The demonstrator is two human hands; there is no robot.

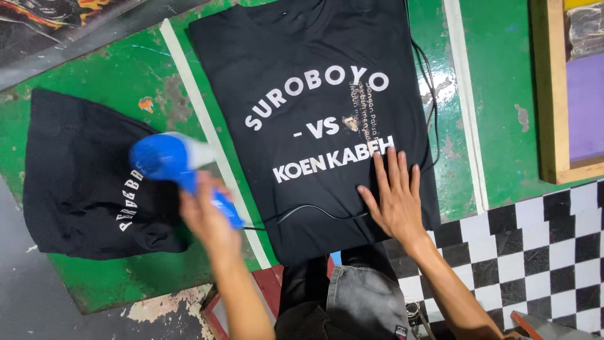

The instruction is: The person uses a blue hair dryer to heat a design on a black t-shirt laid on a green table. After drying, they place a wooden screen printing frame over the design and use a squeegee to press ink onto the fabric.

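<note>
Head view, right hand [395,200] flat on shirt [314,113]

A second black shirt [88,182] lies crumpled at the left on the worn green table [503,94]; white stripes [462,94] run across the green paint. A wooden frame [548,101] with a purple panel [586,107] sits at the right edge; below it lies a black-and-white checked floor [535,252].
</note>
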